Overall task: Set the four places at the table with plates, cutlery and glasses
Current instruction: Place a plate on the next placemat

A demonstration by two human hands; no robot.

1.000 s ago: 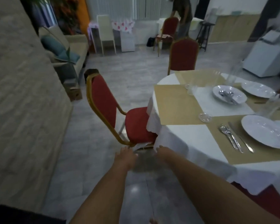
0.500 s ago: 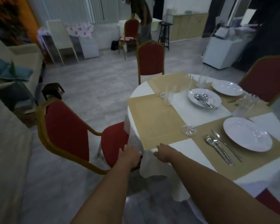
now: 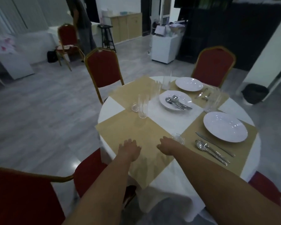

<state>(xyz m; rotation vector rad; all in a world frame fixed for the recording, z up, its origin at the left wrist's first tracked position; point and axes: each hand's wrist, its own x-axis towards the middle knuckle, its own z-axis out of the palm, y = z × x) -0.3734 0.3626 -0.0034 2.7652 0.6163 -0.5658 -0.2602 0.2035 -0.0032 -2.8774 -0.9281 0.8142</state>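
A round table [image 3: 111, 108] with a white cloth carries tan placemats. My left hand [image 3: 129, 149] and my right hand [image 3: 168, 146] hover over the near bare placemat [image 3: 133, 132], fingers loosely bent, holding nothing. A small glass dish [image 3: 178, 138] sits just beyond my right hand. A white plate [image 3: 224, 126] lies on the right mat with cutlery [image 3: 212, 149] beside it. Another plate [image 3: 175, 99] in the middle holds several spoons. A third plate [image 3: 189, 84] sits at the far side. Tall glasses [image 3: 143, 106] stand on the table.
Red chairs with gold frames stand around the table: one at my near left [image 3: 23, 195], one at the far left [image 3: 103, 69], one at the far right [image 3: 214, 65]. A person [image 3: 83, 25] stands in the background by another chair. A white cabinet [image 3: 164, 46] stands behind.
My view has swung right and up onto the table. Both hands rose from the tablecloth edge by the chair to above the near placemat.
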